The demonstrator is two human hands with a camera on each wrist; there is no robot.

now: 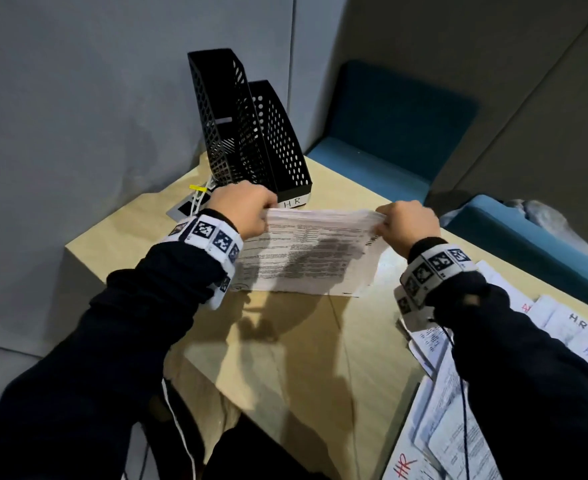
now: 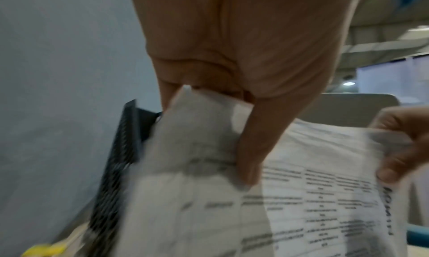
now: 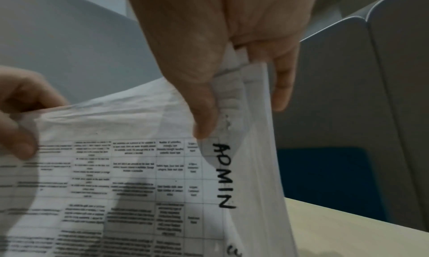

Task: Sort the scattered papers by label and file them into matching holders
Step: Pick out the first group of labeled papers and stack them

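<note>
Both hands hold a stack of printed papers point(image 1: 313, 251) upright over the table, its lower edge near the tabletop. My left hand point(image 1: 242, 209) pinches the stack's upper left corner point(image 2: 199, 114); my right hand point(image 1: 407, 223) pinches the upper right corner point(image 3: 234, 88). The top sheet carries a handwritten "ADMIN" label point(image 3: 224, 174). Two black mesh file holders stand just behind the stack: a taller one point(image 1: 223, 116) on the left and one labelled "HR" point(image 1: 282, 143) on the right. More loose papers point(image 1: 465, 410), some marked "HR", lie scattered at the table's right.
The beige table point(image 1: 306, 358) ends at a corner on the left, against a grey partition wall point(image 1: 78, 116). A blue upholstered seat point(image 1: 389, 133) sits behind the table. A yellow-tagged white object point(image 1: 199, 195) lies left of the holders.
</note>
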